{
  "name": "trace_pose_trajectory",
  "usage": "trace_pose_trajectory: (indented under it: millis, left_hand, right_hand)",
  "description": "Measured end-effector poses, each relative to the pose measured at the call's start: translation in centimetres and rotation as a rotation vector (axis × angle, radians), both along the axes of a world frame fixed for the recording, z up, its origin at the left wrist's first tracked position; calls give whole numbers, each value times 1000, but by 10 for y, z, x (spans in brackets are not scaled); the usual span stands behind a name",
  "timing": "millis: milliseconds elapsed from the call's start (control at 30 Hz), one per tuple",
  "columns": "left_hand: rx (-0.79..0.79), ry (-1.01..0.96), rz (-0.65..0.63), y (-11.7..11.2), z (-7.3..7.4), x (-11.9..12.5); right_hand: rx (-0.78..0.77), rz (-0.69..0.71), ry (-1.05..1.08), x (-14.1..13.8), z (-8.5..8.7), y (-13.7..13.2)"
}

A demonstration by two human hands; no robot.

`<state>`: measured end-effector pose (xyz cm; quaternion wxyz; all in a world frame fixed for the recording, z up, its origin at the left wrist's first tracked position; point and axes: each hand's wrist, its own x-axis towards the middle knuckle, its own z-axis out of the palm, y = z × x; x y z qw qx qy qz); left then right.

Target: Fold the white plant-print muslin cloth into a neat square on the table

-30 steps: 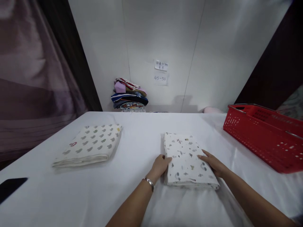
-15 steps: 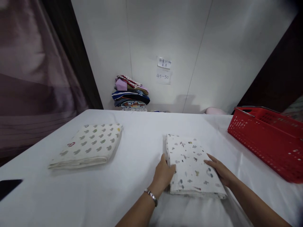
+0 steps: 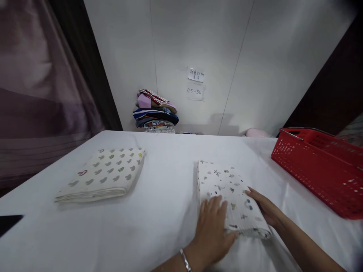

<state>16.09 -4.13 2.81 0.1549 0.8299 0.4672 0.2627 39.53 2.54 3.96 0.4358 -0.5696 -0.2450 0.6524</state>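
Observation:
A folded white cloth with small printed plants and shapes lies on the white-covered table in front of me. My left hand rests flat over its near left part, fingers spread and pointing away, with a silver bracelet at the wrist. At the cloth's right edge is my right hand, one finger or thumb on top and the others hidden along or under the side, gripping that edge. Another folded cloth, white with grey mushroom-like prints, lies at the left, apart from both hands.
A red plastic basket with a metal handle stands on the right. Several folded fabrics are stacked beyond the table's far edge, beside handwritten paper notes on the wall. A dark flat object lies at the left edge.
My left hand has let go of the cloth's left edge and moved right onto its top, fingers now spread. My right hand stays at the right edge.

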Motion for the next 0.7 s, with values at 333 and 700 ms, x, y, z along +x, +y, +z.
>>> trace_pose_trajectory:
  millis: [333, 700]
  left_hand:
    - [452, 268, 38, -7, -42, 37]
    - [493, 214, 77, -6, -44, 38]
  right_hand:
    - [66, 166, 90, -2, 7, 5]
    - [33, 234, 163, -1, 7, 1]
